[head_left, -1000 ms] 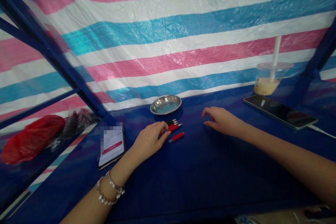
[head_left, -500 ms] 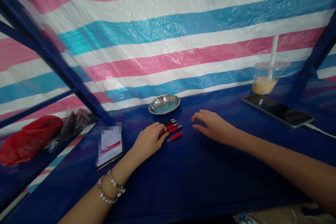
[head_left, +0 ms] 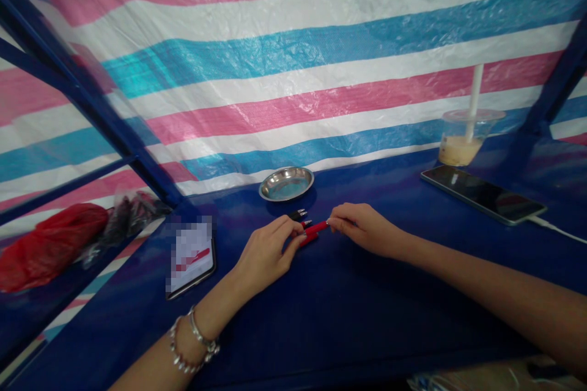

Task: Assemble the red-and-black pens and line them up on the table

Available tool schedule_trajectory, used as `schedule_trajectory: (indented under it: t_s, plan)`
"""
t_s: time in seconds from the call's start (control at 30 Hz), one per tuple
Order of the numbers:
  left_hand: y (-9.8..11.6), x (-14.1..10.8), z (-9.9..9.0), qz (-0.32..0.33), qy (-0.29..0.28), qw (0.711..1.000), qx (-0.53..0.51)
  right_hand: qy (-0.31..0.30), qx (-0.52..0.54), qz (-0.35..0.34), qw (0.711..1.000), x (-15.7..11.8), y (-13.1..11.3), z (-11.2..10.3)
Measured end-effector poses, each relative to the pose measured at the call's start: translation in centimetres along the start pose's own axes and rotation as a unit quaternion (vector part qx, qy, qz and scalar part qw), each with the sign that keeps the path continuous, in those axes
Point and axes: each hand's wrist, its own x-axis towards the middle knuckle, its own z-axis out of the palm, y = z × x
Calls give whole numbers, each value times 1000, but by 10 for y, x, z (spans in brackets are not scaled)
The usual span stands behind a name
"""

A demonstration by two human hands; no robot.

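Note:
A red pen (head_left: 317, 228) is held between my two hands, just above the blue table. My left hand (head_left: 270, 247), with bracelets at the wrist, pinches its left end between thumb and fingers. At the other end, the fingertips of my right hand (head_left: 362, 226) are closed on the silver tip. Black pens (head_left: 298, 214) with silver tips lie partly behind my left hand, next to another red pen whose tip shows. A short red piece, like a pen cap (head_left: 309, 238), lies under the held pen, partly covered by my left thumb.
A shallow metal dish (head_left: 287, 184) stands behind the pens. To the left lies a lit phone (head_left: 192, 256); to the right a dark phone (head_left: 483, 193) with a cable. A plastic cup (head_left: 463, 140) with a straw stands behind it. Striped sheeting (head_left: 321, 61) closes off the back.
My left hand has picked up a red pen from the row. My right hand, earlier apart with fingers curled, has moved left and down and closed on the pen's tip.

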Motion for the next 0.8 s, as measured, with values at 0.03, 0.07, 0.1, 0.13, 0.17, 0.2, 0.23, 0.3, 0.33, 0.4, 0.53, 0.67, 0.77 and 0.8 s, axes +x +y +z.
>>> schedule_trajectory:
  t_s: [0.03, 0.07, 0.1, 0.13, 0.17, 0.2, 0.23, 0.3, 0.33, 0.4, 0.53, 0.67, 0.77, 0.8]
  plan:
    - [0, 0, 0, 0, -4, 1000, 3, 3, -8, -9, 1000, 0, 0, 0]
    - [0, 0, 0, -1, -6, 1000, 6, 6, -17, -19, 1000, -1, 1, -1]
    - [-1, 0, 1, -2, -7, 1000, 9, 9, -27, -28, 999, -1, 1, -1]
    - [-1, 0, 1, -4, -7, 1000, 11, 12, -34, -32, 999, -2, 2, -1]
    - [-2, -1, 1, -6, -6, 1000, 13, 13, -35, -31, 999, -2, 2, -2]
    - [-2, -1, 1, -7, -4, 1000, 14, 13, -25, -25, 999, -2, 2, -2]
    - [-3, -1, 2, -9, -2, 1000, 15, 13, -2, -14, 1000, -2, 1, -2]
    - [-2, -1, 2, -11, 2, 1000, 13, 11, 70, 14, 997, -1, 0, 0]
    - [-2, -1, 2, -9, 4, 1000, 10, 11, 109, 28, 994, -1, 0, 1]
    - [0, -1, 2, -4, 7, 1000, 1, 12, 175, 47, 983, 0, 0, 4]
    - [0, -1, 2, -4, 9, 1000, -6, 35, 236, 43, 970, 1, 1, 8]
    - [-1, 0, 2, -11, 13, 1000, -8, 47, 253, 47, 965, 1, 1, 9]
    - [0, 0, 1, -3, 15, 1000, -16, 14, 286, 65, 956, 2, 0, 8]
    - [0, 0, 1, -1, 13, 1000, -17, 10, 286, 66, 956, 2, -1, 7]
